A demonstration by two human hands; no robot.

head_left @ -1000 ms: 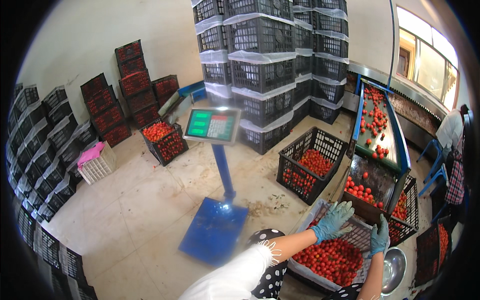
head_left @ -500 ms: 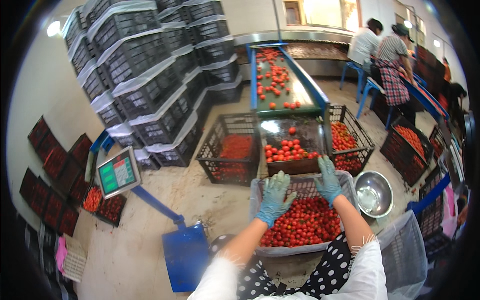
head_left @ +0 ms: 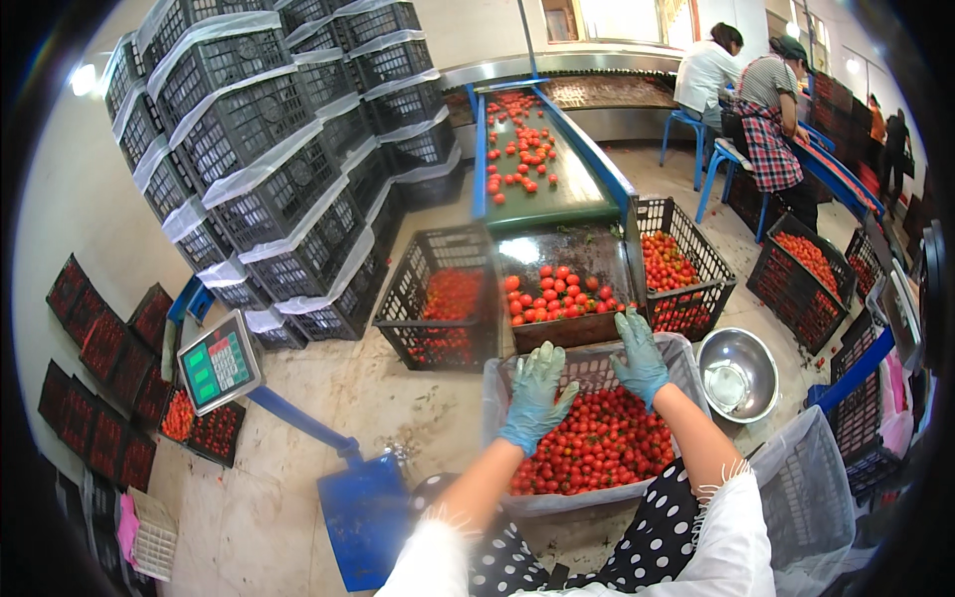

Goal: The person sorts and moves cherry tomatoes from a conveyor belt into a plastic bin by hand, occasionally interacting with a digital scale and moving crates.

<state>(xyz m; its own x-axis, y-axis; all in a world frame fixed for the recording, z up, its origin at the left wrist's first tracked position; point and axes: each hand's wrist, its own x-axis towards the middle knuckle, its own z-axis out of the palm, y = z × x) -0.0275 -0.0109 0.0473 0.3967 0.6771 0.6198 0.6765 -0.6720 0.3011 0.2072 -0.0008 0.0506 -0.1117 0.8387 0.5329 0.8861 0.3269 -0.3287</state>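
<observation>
Tomatoes [head_left: 602, 438], small, round and glossy red, too many to count, lie heaped in one liner-draped crate [head_left: 688, 370]. The gloved left hand [head_left: 538, 396] and right hand [head_left: 640, 362], two in all, are splayed near its far end, gripping nothing. One steel bowl [head_left: 737, 375] sits just right of the crate.

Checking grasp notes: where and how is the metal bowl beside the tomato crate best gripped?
Probably the right rim of the metal bowl, with the right hand from above: the bowl sits open side up, that edge exposed, while the tomato crate crowds its left.
</observation>
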